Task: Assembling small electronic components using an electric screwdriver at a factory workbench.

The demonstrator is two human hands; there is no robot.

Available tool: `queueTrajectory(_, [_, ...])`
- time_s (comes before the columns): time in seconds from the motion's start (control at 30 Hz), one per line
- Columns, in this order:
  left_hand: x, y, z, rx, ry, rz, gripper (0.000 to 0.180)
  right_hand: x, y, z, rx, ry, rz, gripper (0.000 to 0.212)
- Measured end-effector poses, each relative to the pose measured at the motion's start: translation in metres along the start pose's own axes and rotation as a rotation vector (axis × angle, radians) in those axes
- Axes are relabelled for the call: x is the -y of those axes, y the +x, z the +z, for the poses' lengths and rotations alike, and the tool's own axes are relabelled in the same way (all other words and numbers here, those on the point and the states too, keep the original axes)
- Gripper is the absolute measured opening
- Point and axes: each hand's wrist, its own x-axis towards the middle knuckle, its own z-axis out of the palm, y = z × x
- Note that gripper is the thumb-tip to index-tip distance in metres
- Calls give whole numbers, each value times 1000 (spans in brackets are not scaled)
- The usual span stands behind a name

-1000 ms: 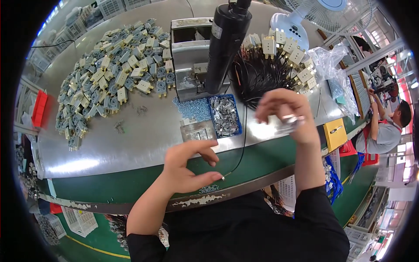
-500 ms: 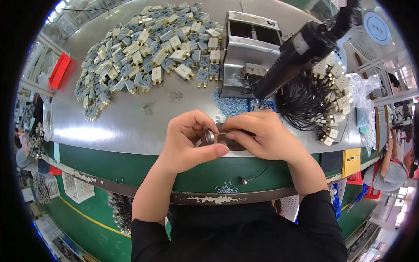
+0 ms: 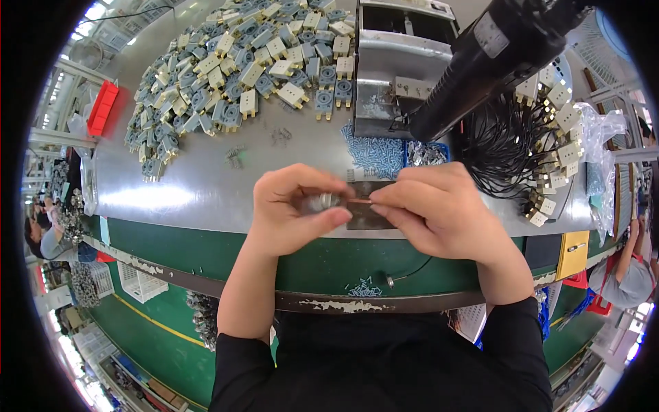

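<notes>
My left hand [image 3: 283,214] is curled round a small round metal part [image 3: 322,202], which is blurred and partly covered by the fingers. From it a thin copper-coloured rod [image 3: 360,200] runs to the right, and the thumb and forefinger of my right hand [image 3: 445,214] pinch its other end. Both hands are above a dark flat plate [image 3: 369,218] at the bench's near side. Closer to me, a round metal piece with a thin dark lead [image 3: 391,281] lies beside a little heap of screws [image 3: 365,288] on the green strip.
Grey and cream blocks [image 3: 226,75] form a large pile at the back left. A metal fixture [image 3: 384,75] and a thick black cylindrical tool [image 3: 480,62] stand behind my hands, near blue-toned screws [image 3: 377,156]. Black cables [image 3: 491,161] with cream blocks lie at the right.
My right hand has drawn away to the right, and more of the copper-coloured rod shows between the hands. My left hand still holds the round part. The whole view has shifted slightly.
</notes>
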Motion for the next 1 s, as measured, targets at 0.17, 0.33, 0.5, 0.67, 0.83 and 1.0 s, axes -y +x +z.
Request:
queueTrajectory(0.17, [-5, 3, 13, 35, 330, 63, 36, -6, 1, 1, -84, -102, -79, 16])
queueTrajectory(0.33, [-13, -3, 22, 199, -518, -368, 29, -14, 1, -3, -80, 260, 11, 11])
queueTrajectory(0.5, [-14, -5, 26, 212, -575, -363, 29, -15, 0, -3, -54, 410, 76, 14])
queueTrajectory(0.67, [-17, -5, 27, 225, -546, -369, 29, -11, -1, -5, -36, 435, 83, 12])
queueTrajectory(0.83, [-20, -5, 34, 204, -629, -382, 27, -5, -3, -4, -62, 361, 54, 12])
queueTrajectory(1.0, [-13, -8, 21, 286, -607, -282, 33, 18, 4, -4, 26, 259, 150, 10])
